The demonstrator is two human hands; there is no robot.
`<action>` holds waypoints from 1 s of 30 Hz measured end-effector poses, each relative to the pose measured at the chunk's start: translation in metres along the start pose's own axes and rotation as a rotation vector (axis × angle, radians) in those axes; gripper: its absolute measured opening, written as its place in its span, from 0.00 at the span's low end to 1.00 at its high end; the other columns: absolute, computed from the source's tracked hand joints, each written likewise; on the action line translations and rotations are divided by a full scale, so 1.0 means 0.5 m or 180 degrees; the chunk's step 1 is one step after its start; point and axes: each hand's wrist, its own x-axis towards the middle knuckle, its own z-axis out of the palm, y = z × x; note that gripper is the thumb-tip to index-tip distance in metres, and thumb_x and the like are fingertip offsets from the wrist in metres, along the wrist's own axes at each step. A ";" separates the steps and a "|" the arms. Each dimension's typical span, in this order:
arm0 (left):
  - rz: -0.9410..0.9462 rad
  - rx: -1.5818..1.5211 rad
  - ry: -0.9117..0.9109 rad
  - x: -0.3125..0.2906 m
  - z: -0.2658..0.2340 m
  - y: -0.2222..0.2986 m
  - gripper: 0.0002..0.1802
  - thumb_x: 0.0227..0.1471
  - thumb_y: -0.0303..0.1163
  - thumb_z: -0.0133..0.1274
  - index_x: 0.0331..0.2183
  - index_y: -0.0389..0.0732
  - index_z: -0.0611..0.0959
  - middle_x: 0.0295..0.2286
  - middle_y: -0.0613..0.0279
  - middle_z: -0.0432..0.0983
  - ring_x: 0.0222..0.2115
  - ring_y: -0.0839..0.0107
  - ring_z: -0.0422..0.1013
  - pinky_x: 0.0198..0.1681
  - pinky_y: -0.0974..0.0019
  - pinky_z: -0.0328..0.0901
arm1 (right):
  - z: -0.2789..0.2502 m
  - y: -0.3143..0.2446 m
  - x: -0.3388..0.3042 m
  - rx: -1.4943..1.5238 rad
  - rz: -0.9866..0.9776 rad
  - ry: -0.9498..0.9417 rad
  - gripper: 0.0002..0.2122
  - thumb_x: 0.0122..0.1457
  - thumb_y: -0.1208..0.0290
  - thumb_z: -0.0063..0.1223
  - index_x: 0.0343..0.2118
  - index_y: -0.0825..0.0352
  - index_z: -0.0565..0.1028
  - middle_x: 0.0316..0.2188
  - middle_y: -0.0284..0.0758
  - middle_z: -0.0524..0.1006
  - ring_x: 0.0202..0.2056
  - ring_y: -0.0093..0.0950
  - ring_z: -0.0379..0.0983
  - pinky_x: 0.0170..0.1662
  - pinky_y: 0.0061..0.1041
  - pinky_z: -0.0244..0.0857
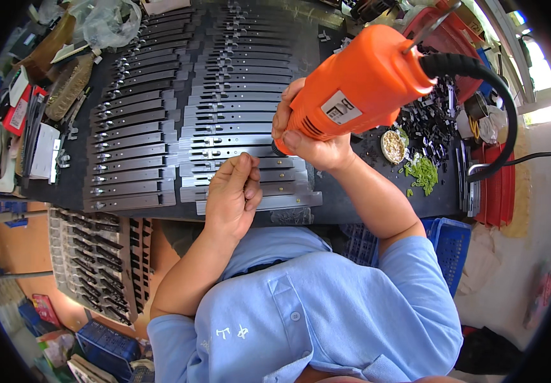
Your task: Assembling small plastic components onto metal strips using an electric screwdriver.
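Observation:
My right hand [322, 151] is wrapped around an orange electric screwdriver [368, 80], held with its black nose down over a column of grey metal strips [243, 142]. A metal hanging loop and a black cord come off its upper end. Brass-coloured screws show in several of the nearest strips, close below the nose; the tip itself is hidden behind my fingers. My left hand [229, 199] is closed in a pinch just left of the screwdriver, above the same strips. Whatever its fingertips hold is too small to make out.
A second column of metal strips [136, 150] lies to the left. At right stand a round dish of small screws [393, 147], a pile of green plastic pieces [422, 175], black parts [430, 121] and red trays [497, 191]. A blue crate [449, 246] is below the table edge.

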 end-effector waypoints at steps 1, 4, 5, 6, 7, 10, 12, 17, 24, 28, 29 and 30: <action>0.0012 0.0012 -0.0012 0.001 0.002 -0.003 0.09 0.48 0.36 0.47 0.25 0.40 0.73 0.19 0.68 0.64 0.13 0.84 0.53 0.12 0.81 0.48 | 0.000 -0.006 0.000 -0.0001 -0.0020 0.0002 0.22 0.41 0.76 0.54 0.40 0.69 0.59 0.23 0.33 0.67 0.25 0.22 0.65 0.29 0.21 0.63; -0.0193 0.0080 0.0000 0.008 0.002 -0.010 0.12 0.50 0.38 0.44 0.24 0.40 0.72 0.19 0.68 0.64 0.13 0.84 0.53 0.12 0.81 0.47 | -0.001 -0.046 0.006 0.0787 -0.0045 0.0181 0.27 0.43 0.72 0.53 0.46 0.71 0.55 0.24 0.34 0.67 0.25 0.25 0.67 0.30 0.24 0.62; -0.0170 0.0083 0.0004 0.015 0.006 -0.009 0.12 0.50 0.38 0.44 0.24 0.40 0.72 0.19 0.68 0.64 0.13 0.84 0.53 0.12 0.81 0.47 | 0.001 -0.077 0.022 0.0798 -0.0057 0.0164 0.27 0.43 0.72 0.53 0.46 0.71 0.55 0.24 0.34 0.67 0.25 0.25 0.67 0.30 0.24 0.62; -0.0198 0.0088 -0.0036 0.013 0.007 -0.010 0.12 0.50 0.38 0.44 0.24 0.40 0.71 0.18 0.68 0.64 0.13 0.84 0.53 0.11 0.81 0.47 | 0.009 -0.111 0.034 0.1353 -0.0334 0.0144 0.28 0.41 0.74 0.53 0.46 0.72 0.55 0.22 0.34 0.67 0.23 0.24 0.66 0.28 0.22 0.62; -0.0259 0.0118 -0.0123 0.010 0.014 -0.011 0.12 0.50 0.39 0.44 0.25 0.40 0.71 0.18 0.68 0.64 0.13 0.84 0.53 0.11 0.81 0.47 | 0.011 -0.132 0.036 0.1867 -0.0642 0.0168 0.29 0.39 0.76 0.53 0.46 0.73 0.54 0.21 0.34 0.67 0.21 0.22 0.65 0.26 0.19 0.62; -0.0340 0.0095 -0.0297 0.008 0.022 -0.018 0.12 0.50 0.39 0.43 0.24 0.41 0.71 0.18 0.68 0.64 0.13 0.84 0.53 0.11 0.81 0.47 | 0.002 -0.133 0.035 0.1527 -0.0493 -0.0112 0.28 0.39 0.76 0.51 0.46 0.73 0.55 0.21 0.35 0.67 0.22 0.23 0.65 0.25 0.21 0.63; -0.0420 0.0117 -0.0381 0.012 0.025 -0.020 0.13 0.51 0.40 0.42 0.23 0.41 0.70 0.18 0.67 0.64 0.12 0.84 0.53 0.11 0.81 0.47 | -0.001 -0.128 0.029 0.1542 -0.0524 -0.0043 0.28 0.39 0.76 0.50 0.46 0.73 0.55 0.21 0.35 0.67 0.22 0.23 0.65 0.24 0.21 0.63; -0.0401 0.0064 -0.0374 0.011 0.017 -0.020 0.13 0.51 0.40 0.42 0.26 0.40 0.71 0.18 0.66 0.64 0.12 0.83 0.53 0.11 0.80 0.47 | 0.002 -0.117 0.028 0.1701 -0.0632 0.0052 0.27 0.39 0.77 0.50 0.45 0.73 0.56 0.21 0.35 0.66 0.22 0.23 0.65 0.23 0.21 0.63; -0.0264 0.0339 0.0088 0.004 0.019 0.009 0.17 0.53 0.37 0.37 0.41 0.37 0.68 0.21 0.63 0.65 0.13 0.82 0.52 0.12 0.78 0.48 | -0.033 -0.027 0.027 0.0376 -0.0333 -0.0164 0.22 0.44 0.73 0.52 0.42 0.69 0.57 0.25 0.35 0.66 0.25 0.25 0.66 0.29 0.25 0.63; 0.0037 0.0411 0.0039 0.001 0.016 0.007 0.10 0.52 0.33 0.39 0.34 0.38 0.69 0.21 0.62 0.65 0.14 0.82 0.53 0.13 0.80 0.48 | -0.023 0.009 0.025 0.0037 -0.0202 -0.0043 0.19 0.42 0.79 0.49 0.39 0.69 0.59 0.24 0.34 0.67 0.25 0.23 0.65 0.29 0.23 0.63; 0.0033 0.0404 0.0049 0.002 0.012 0.005 0.10 0.52 0.33 0.39 0.34 0.38 0.69 0.21 0.62 0.65 0.14 0.82 0.53 0.13 0.80 0.48 | -0.022 0.013 0.024 -0.0095 -0.0107 0.0001 0.18 0.42 0.80 0.49 0.39 0.69 0.59 0.24 0.34 0.67 0.25 0.23 0.65 0.29 0.23 0.63; 0.0044 0.0329 0.0020 0.005 0.006 0.003 0.08 0.52 0.33 0.41 0.31 0.39 0.69 0.21 0.62 0.66 0.14 0.83 0.53 0.13 0.80 0.48 | -0.022 0.016 0.026 -0.0094 -0.0103 -0.0002 0.18 0.42 0.80 0.49 0.39 0.69 0.59 0.24 0.34 0.67 0.25 0.23 0.65 0.29 0.23 0.63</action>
